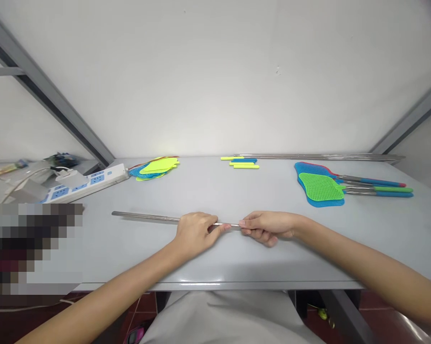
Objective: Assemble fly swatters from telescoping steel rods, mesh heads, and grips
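A thin metal telescopic rod (144,216) runs roughly level just over the grey table, its thicker end to the left. My left hand (197,234) is closed around its middle part, thumb stretched along it toward the right. At the rod's thin right end, my right hand (263,224) pinches it between thumb and fingers. A short bare length of rod shows between the two hands. The part under my left palm is hidden.
Fly swatters (321,186) with telescopic handles lie stacked at the right. Behind them rest several metal rods (326,156). Yellow and blue handle grips (246,166) lie at the back middle, loose swatter heads (160,166) at the back left. A white power strip (90,184) stands left.
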`<control>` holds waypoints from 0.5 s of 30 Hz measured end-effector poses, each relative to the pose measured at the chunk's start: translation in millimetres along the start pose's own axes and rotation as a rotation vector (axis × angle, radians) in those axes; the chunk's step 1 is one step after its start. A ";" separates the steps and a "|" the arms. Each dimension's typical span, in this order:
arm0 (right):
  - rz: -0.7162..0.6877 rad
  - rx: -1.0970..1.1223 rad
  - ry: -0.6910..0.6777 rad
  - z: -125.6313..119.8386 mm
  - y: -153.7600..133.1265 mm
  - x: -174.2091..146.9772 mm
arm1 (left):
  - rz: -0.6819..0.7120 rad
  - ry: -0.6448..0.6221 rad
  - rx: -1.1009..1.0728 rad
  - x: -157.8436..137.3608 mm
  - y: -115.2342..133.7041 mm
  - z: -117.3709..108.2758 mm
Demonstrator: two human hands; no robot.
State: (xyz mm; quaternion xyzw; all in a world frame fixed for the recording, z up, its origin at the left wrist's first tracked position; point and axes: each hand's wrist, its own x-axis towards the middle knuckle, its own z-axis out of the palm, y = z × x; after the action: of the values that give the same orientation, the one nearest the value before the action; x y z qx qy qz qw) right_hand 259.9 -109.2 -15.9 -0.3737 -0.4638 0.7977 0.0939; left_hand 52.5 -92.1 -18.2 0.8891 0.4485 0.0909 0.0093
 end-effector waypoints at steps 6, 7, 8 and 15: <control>-0.001 0.012 0.052 4.3 2.4 1.8 | 0.035 -0.020 0.030 -1.4 -0.2 1.7; -0.003 0.014 0.057 5.2 2.7 1.8 | 0.045 -0.026 0.031 -1.7 0.0 1.6; -0.005 0.017 0.062 6.1 3.1 1.9 | 0.055 -0.034 0.030 -2.0 0.2 1.3; 0.006 0.021 0.075 9.5 5.1 2.8 | 0.103 -0.058 0.034 -3.1 1.7 -0.2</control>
State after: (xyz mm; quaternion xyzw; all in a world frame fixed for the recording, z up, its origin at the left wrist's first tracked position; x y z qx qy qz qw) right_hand 252.4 -117.0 -18.7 -0.4036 -0.4505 0.7883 0.1129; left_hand 52.1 -95.6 -18.2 0.9132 0.4033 0.0580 0.0025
